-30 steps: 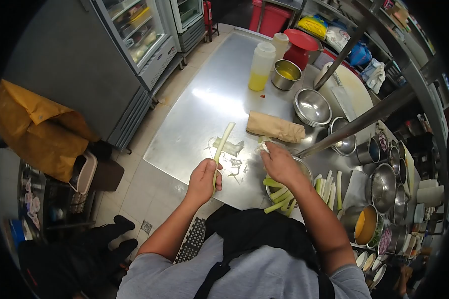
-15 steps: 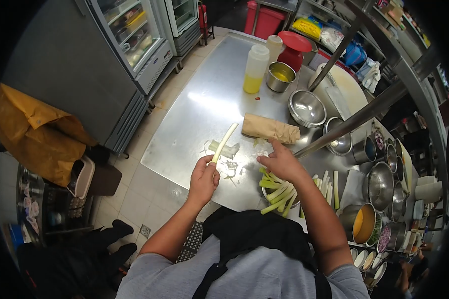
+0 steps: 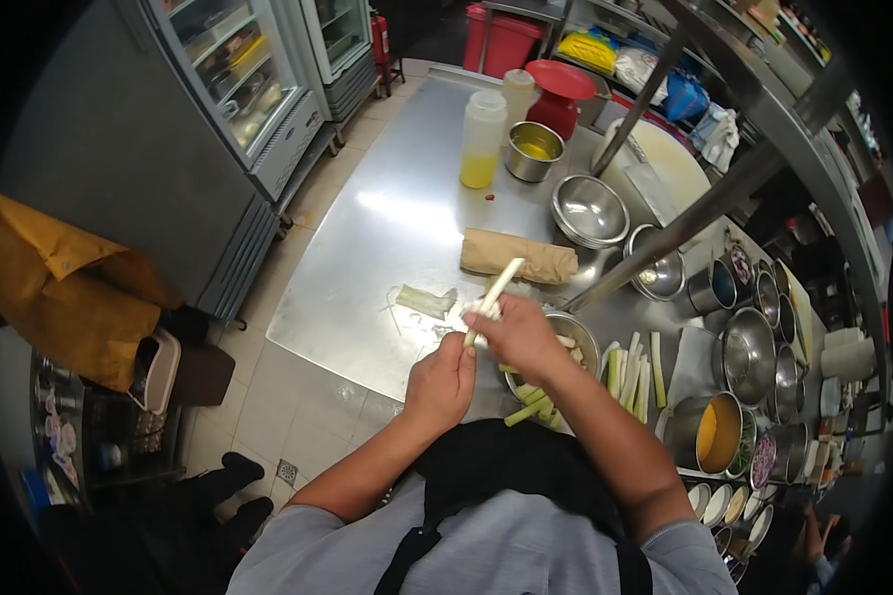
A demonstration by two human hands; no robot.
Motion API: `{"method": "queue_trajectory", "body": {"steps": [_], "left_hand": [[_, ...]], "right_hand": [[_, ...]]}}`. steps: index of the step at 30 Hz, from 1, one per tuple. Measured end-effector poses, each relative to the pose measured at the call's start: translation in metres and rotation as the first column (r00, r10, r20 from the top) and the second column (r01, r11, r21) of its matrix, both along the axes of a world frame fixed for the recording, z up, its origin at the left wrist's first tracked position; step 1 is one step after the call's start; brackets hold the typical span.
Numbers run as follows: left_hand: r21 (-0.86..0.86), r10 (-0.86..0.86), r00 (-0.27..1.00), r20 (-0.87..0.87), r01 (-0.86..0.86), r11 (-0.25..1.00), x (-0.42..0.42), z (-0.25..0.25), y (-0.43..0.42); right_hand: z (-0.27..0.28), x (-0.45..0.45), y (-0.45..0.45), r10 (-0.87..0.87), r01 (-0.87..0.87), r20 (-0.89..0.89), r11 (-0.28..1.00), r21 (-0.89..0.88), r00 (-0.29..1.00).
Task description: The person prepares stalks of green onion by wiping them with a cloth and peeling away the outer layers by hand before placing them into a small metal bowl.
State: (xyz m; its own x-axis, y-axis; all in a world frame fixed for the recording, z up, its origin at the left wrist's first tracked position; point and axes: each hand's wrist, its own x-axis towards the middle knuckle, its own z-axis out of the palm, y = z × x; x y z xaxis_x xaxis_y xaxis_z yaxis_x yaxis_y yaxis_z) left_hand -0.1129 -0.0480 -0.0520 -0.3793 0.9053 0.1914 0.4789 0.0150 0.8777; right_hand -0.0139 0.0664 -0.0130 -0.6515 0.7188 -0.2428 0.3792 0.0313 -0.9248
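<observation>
A slim pale leek stalk (image 3: 503,281) is held between both hands above the steel table (image 3: 339,297). My left hand (image 3: 443,382) is closed around its lower end. My right hand (image 3: 522,337) pinches the stalk a little higher, its fingers touching or nearly touching the left thumb. Something whitish shows at the right fingers; I cannot tell what it is. Peeled scraps (image 3: 425,301) lie just beyond the left hand. Under the right forearm, a metal bowl (image 3: 592,347) holds green-white stalks (image 3: 532,405). More stalks (image 3: 629,375) lie on the table to its right.
Beyond the hands lies a brown paper bundle (image 3: 518,257). Farther back stand a squeeze bottle (image 3: 483,139), a small pot (image 3: 535,154) and steel bowls (image 3: 589,211). A slanted metal post (image 3: 665,233) crosses the right side. A pot of orange liquid (image 3: 706,436) stands at right.
My right hand has moved left from beside the paper bundle onto the stalk. My left hand has shifted right with the stalk, which now leans farther right. The camera view has shifted slightly.
</observation>
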Motion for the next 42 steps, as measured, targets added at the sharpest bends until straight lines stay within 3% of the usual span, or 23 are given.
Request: {"method": "queue_trajectory", "body": {"steps": [2,6,8,9,11,12,13,15,16,20,22,23,25,27,29,30,31,33,34,37,38,40,42], "left_hand": [[-0.054,-0.078,0.995,-0.060,0.075,0.996,-0.001,0.005,-0.002],[-0.137,-0.102,0.975,0.198,0.131,0.982,-0.008,0.001,-0.004],[-0.096,-0.065,0.677,0.733,0.197,0.976,-0.016,-0.014,-0.005],[-0.099,-0.058,0.679,0.731,0.190,0.977,-0.016,-0.008,-0.003],[-0.080,0.048,0.281,0.958,0.106,0.991,-0.012,0.011,0.008],[-0.002,-0.034,0.221,0.975,0.163,0.987,-0.012,0.007,0.012],[0.003,-0.041,0.217,0.975,0.172,0.985,-0.012,0.006,0.017],[0.121,-0.073,-0.247,0.966,0.184,0.975,-0.015,0.005,0.027],[0.084,-0.044,-0.274,0.961,0.138,0.987,-0.017,0.002,0.032],[0.065,-0.044,-0.160,0.986,0.128,0.990,-0.024,0.004,0.038],[0.070,-0.070,0.130,0.989,0.004,0.998,-0.029,0.006,0.045],[0.073,-0.075,0.118,0.990,0.020,0.997,-0.023,0.006,0.046],[0.077,-0.118,0.435,0.893,0.111,0.991,0.001,0.029,0.043],[0.147,-0.214,0.394,0.894,0.194,0.970,0.032,0.024,0.041],[0.104,-0.325,0.459,0.827,0.444,0.890,0.056,0.029,0.036],[0.059,-0.405,0.567,0.717,0.530,0.846,0.057,0.029,0.036],[0.061,-0.413,0.555,0.722,0.544,0.837,0.055,0.025,0.037],[0.033,-0.338,0.937,0.089,0.336,0.941,0.041,0.009,0.044],[0.072,-0.323,0.939,-0.120,0.333,0.940,0.024,-0.004,0.054],[-0.049,-0.330,0.874,-0.356,0.335,0.941,0.007,-0.012,0.071],[-0.056,-0.336,0.868,-0.366,0.340,0.939,0.009,-0.010,0.074],[-0.451,-0.478,0.792,-0.380,0.293,0.843,0.019,-0.004,0.082],[-0.539,-0.523,0.759,-0.388,0.273,0.797,0.023,-0.004,0.089]], "right_hand": [[0.020,0.005,0.016,-0.253,0.187,-0.085,0.867,-0.462,0.964],[0.027,0.017,0.041,-0.479,0.244,-0.291,0.775,-0.583,0.828],[0.034,0.020,0.044,-0.610,0.510,-0.345,0.789,-0.341,0.713],[0.031,0.018,0.038,-0.607,0.505,-0.345,0.791,-0.345,0.716],[0.014,0.016,0.010,-0.401,0.397,-0.251,0.915,-0.070,0.881],[-0.013,0.011,-0.003,-0.235,0.311,-0.299,0.920,0.239,0.925],[-0.022,0.009,-0.011,-0.145,0.259,-0.296,0.883,0.392,0.944],[-0.023,0.008,-0.027,-0.035,0.112,-0.129,0.743,0.660,0.991],[-0.014,0.008,-0.035,-0.021,-0.011,0.032,0.659,0.752,0.999],[0.007,0.039,-0.049,0.044,-0.187,0.204,0.612,0.768,0.978],[0.011,0.062,-0.051,0.146,-0.249,0.206,0.683,0.687,0.968],[0.012,0.066,-0.048,0.129,-0.245,0.217,0.685,0.686,0.968],[0.019,0.072,-0.045,-0.120,0.030,0.059,0.632,0.775,0.991],[0.026,0.081,-0.051,-0.200,0.067,0.067,0.595,0.801,0.977],[0.014,0.101,-0.058,-0.171,-0.012,0.185,0.702,0.712,0.968],[0.009,0.115,-0.063,-0.208,0.040,0.163,0.724,0.688,0.964],[0.007,0.134,-0.067,-0.265,0.058,0.216,0.747,0.662,0.940],[-0.005,0.180,-0.074,-0.385,0.110,0.302,0.757,0.645,0.872],[-0.018,0.204,-0.076,-0.454,0.141,0.333,0.740,0.658,0.826],[-0.042,0.254,-0.077,-0.534,0.176,0.590,0.813,0.555,0.606],[-0.049,0.264,-0.074,-0.538,0.184,0.607,0.817,0.547,0.584],[-0.056,0.269,-0.070,-0.550,0.200,0.615,0.814,0.545,0.565],[-0.056,0.271,-0.067,-0.530,0.208,0.654,0.836,0.507,0.539]]}}
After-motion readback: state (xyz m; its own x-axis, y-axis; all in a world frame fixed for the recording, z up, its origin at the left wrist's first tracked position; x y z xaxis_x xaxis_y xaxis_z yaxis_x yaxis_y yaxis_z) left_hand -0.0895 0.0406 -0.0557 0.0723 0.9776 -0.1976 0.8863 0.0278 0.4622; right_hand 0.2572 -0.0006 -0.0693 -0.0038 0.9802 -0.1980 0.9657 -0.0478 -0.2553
